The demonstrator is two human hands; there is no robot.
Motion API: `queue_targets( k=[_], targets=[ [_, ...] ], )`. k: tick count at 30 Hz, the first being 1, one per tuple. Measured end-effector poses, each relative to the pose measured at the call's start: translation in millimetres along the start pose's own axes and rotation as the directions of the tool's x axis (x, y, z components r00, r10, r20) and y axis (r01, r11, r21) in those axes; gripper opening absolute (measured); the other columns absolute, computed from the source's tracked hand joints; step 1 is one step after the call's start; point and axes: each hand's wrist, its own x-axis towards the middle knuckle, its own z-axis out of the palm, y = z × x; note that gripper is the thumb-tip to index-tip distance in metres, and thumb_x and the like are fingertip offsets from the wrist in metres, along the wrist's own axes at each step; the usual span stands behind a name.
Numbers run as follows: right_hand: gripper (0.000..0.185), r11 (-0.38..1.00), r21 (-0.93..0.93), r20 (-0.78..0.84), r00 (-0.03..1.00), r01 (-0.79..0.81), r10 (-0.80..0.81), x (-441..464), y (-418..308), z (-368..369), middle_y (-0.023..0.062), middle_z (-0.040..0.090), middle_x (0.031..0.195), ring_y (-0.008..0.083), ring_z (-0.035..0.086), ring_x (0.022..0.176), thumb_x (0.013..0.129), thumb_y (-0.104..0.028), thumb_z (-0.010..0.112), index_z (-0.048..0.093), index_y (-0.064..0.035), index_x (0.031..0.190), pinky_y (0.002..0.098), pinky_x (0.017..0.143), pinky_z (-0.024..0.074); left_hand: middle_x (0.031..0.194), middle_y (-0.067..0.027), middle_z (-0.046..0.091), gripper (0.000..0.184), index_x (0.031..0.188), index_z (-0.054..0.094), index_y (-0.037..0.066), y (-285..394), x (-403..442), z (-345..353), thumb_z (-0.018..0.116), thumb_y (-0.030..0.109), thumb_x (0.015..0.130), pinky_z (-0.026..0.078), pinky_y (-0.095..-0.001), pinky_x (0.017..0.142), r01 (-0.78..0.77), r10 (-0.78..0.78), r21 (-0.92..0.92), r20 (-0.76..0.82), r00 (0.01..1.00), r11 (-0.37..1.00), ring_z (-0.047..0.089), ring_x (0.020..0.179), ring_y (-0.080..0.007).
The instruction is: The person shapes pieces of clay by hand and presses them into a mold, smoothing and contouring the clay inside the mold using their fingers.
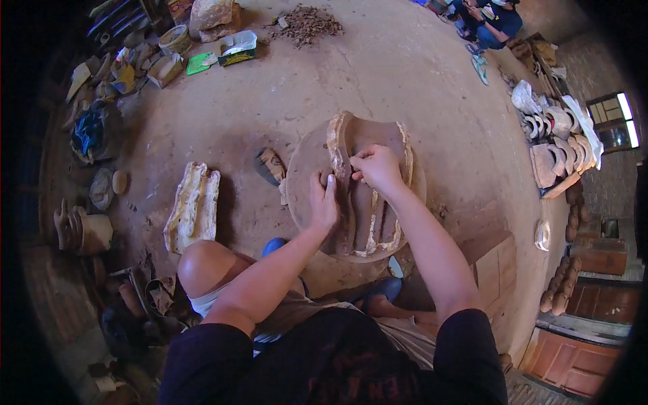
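Observation:
A plaster mould with whitish rims lies on a round turntable between my knees. Brown clay lines its hollow, and a raised clay edge runs down the middle. My left hand rests against the left outer side of the mould, its fingers extended and its thumb raised. Over the middle of the mould, my right hand has its fingers curled together at the clay edge. Whatever is between those fingertips is hidden.
Left of me lies another whitish mould piece. A dark-bladed tool with a wrapped handle is beside the turntable. Crumbled clay is heaped at the back. Curved moulds stand at right. A person sits at the far right.

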Motion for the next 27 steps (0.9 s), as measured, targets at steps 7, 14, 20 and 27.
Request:
queue_targets(
  k=[7, 14, 20, 27],
  targets=[
    [0.027, 0.982, -0.186, -0.005, 1.000, 0.030, -0.031, -15.0, 13.8, 7.1, 0.0104, 0.070, 0.066, 0.0190, 0.069, 0.056, 0.088, -0.024, 0.073, 0.074, 0.0017, 0.082, 0.0350, 0.059, 0.0541, 0.139, -0.0299, 0.050, 0.054, 0.140, 0.043, -0.007, -0.4, -11.9, 1.5, 0.048, 0.035, 0.107, 0.036, -0.0436, 0.113, -0.013, 0.013, -0.020, -0.021, 1.000, 1.000, 0.047, 0.133, -0.0416],
    [0.031, 0.977, -0.205, -0.048, 0.997, 0.053, -0.065, -67.6, 31.1, 15.4, 0.0195, 0.070, 0.072, 0.0300, 0.070, 0.063, 0.088, -0.029, 0.073, 0.075, 0.0015, 0.084, 0.0403, 0.065, 0.0541, 0.141, -0.0301, 0.048, 0.053, 0.141, 0.042, -0.008, -20.0, -11.8, 11.7, 0.047, 0.033, 0.108, 0.035, -0.0441, 0.114, -0.031, 0.020, -0.161, -0.067, 0.998, 0.986, 0.047, 0.134, -0.0421],
    [0.030, 0.913, -0.346, -0.005, 0.973, 0.217, -0.233, -97.4, 49.2, 10.7, 0.0236, 0.070, 0.082, 0.0395, 0.070, 0.076, 0.090, -0.030, 0.071, 0.077, -0.0003, 0.090, 0.0431, 0.072, 0.0546, 0.140, -0.0300, 0.049, 0.050, 0.141, 0.042, -0.008, 2.6, -14.5, 0.4, 0.046, 0.030, 0.108, 0.035, -0.0434, 0.113, -0.005, 0.004, -0.054, -0.020, 1.000, 0.999, 0.047, 0.133, -0.0403],
    [0.028, 0.923, -0.345, -0.074, 0.975, 0.170, -0.207, -129.5, 76.3, 19.1, 0.0244, 0.070, 0.085, 0.0430, 0.069, 0.079, 0.092, -0.028, 0.069, 0.076, -0.0005, 0.092, 0.0467, 0.073, 0.0543, 0.140, -0.0297, 0.049, 0.050, 0.141, 0.042, -0.008, -1.6, -9.9, 3.0, 0.045, 0.031, 0.109, 0.035, -0.0436, 0.112, -0.012, 0.009, -0.108, -0.025, 1.000, 0.994, 0.048, 0.132, -0.0398]
  ],
)
